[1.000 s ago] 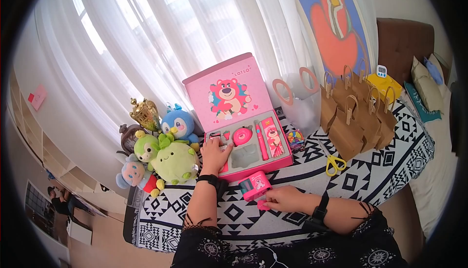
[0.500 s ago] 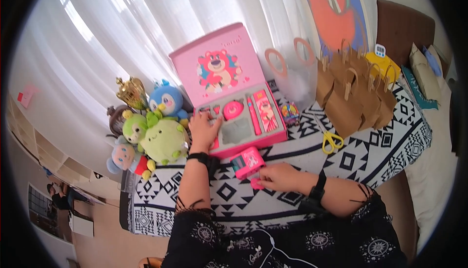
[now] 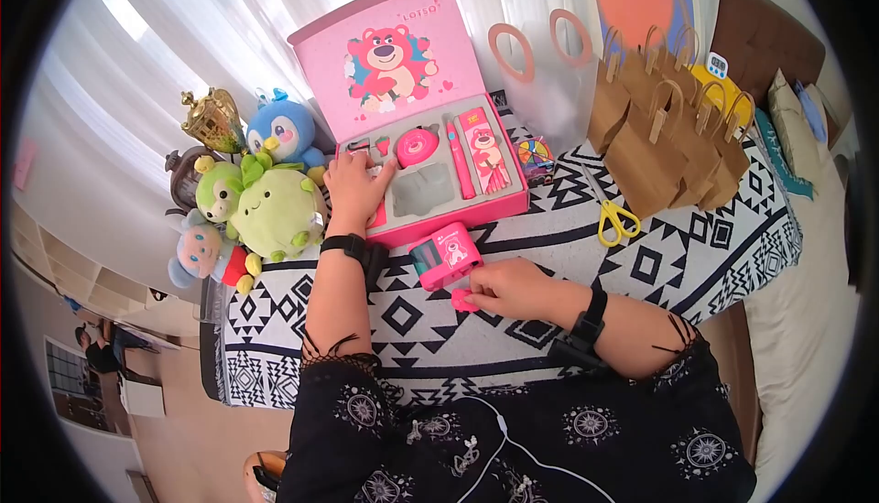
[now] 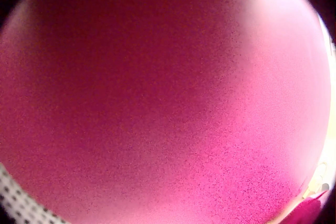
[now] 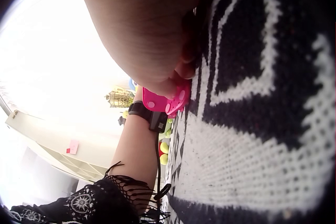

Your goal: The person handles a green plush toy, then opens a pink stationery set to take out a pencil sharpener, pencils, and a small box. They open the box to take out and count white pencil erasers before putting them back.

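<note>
While working over a black-and-white patterned cloth [image 3: 417, 361], has a pink box [image 3: 494, 211] standing open, with lid raised and leaning back, between a green plush toy [image 3: 279, 219] and a pair of scissors [image 3: 605, 205]. Rests left hand [image 3: 357, 187] on the left part of the box, with fingers loosely spread over the grey tray [image 3: 421, 194]; cannot tell of any hold under the fingertips, with mostly blurred pink in the left wrist view. Has right hand [image 3: 515, 285] low over the cloth, with fingers curled close together. Shows a pink case [image 3: 447, 258] just in front of the box, beside those fingers. Pinches a small pink piece [image 3: 461, 301] near the cloth, just below the case.
</note>
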A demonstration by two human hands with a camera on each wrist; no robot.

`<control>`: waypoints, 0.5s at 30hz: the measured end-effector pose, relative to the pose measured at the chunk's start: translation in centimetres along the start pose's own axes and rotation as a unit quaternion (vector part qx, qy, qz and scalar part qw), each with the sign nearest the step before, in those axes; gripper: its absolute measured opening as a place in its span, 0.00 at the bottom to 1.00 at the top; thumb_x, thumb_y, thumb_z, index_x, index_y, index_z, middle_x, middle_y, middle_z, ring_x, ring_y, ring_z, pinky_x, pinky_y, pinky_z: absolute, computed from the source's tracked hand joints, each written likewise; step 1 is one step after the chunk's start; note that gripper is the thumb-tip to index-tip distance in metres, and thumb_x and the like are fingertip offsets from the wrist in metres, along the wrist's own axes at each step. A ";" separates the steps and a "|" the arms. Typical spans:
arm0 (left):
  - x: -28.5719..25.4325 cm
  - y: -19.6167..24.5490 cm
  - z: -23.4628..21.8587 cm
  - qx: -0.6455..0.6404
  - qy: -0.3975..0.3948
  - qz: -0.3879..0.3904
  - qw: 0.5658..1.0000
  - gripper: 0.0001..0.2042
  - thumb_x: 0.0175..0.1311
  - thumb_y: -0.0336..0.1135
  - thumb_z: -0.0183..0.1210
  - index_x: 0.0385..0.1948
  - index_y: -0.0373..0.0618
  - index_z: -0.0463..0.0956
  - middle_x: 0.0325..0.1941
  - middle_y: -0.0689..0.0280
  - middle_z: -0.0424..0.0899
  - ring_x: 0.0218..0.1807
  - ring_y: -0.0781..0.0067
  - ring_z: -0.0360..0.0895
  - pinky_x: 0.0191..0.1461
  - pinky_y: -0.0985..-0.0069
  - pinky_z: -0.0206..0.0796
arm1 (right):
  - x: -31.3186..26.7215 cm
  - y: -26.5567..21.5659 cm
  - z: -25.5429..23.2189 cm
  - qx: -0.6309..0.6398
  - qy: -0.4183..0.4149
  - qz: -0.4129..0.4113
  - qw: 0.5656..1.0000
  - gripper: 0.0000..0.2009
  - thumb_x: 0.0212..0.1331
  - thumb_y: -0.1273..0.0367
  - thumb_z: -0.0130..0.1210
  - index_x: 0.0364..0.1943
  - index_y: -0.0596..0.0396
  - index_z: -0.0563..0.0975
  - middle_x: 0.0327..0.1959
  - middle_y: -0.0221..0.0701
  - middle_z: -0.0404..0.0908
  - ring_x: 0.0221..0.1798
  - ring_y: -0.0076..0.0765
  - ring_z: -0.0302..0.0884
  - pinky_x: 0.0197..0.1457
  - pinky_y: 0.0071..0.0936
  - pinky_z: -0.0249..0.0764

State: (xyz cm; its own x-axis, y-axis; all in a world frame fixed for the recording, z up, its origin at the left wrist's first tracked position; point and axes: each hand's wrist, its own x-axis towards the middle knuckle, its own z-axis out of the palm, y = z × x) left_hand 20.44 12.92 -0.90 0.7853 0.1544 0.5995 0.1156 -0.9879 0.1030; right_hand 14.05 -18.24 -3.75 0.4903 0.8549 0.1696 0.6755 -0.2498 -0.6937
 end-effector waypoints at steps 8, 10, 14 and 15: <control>0.0 -0.2 0.1 -0.007 -0.039 -0.026 0.999 0.26 0.56 0.63 0.59 0.34 0.44 0.77 0.41 0.57 0.79 0.48 0.53 0.73 0.54 0.57 0.58 | 0.1 0.1 0.1 0.002 -0.005 0.004 1.000 0.11 0.59 0.61 0.59 0.27 0.52 0.73 0.24 0.35 0.78 0.30 0.47 0.78 0.32 0.41 0.71; 0.1 -0.2 0.0 -0.010 -0.040 -0.033 0.999 0.27 0.56 0.63 0.59 0.35 0.43 0.77 0.42 0.56 0.79 0.49 0.53 0.73 0.54 0.56 0.57 | 0.0 0.1 0.0 0.001 -0.005 0.001 1.000 0.11 0.58 0.61 0.59 0.27 0.52 0.73 0.24 0.34 0.78 0.30 0.47 0.78 0.32 0.41 0.72; 0.2 -0.2 -0.2 -0.040 -0.042 -0.039 0.998 0.27 0.57 0.63 0.58 0.36 0.42 0.77 0.36 0.54 0.82 0.44 0.50 0.76 0.54 0.57 0.58 | 0.0 0.0 0.0 0.000 0.004 -0.005 1.000 0.11 0.58 0.62 0.60 0.27 0.52 0.73 0.24 0.34 0.78 0.30 0.46 0.78 0.32 0.41 0.72; 0.3 -0.2 -0.3 -0.053 -0.045 -0.043 0.997 0.28 0.57 0.63 0.58 0.36 0.42 0.77 0.34 0.53 0.82 0.41 0.49 0.76 0.53 0.57 0.59 | 0.0 -0.1 -0.1 0.000 0.002 -0.003 1.000 0.11 0.58 0.62 0.60 0.27 0.52 0.73 0.24 0.33 0.78 0.30 0.46 0.78 0.32 0.40 0.72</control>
State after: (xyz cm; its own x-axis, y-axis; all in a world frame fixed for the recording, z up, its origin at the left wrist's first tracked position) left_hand 20.46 13.12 -0.54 0.8277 0.2320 0.5109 0.1239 -0.9636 0.2370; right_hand 14.06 -18.25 -3.65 0.4883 0.8545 0.1771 0.6785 -0.2442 -0.6928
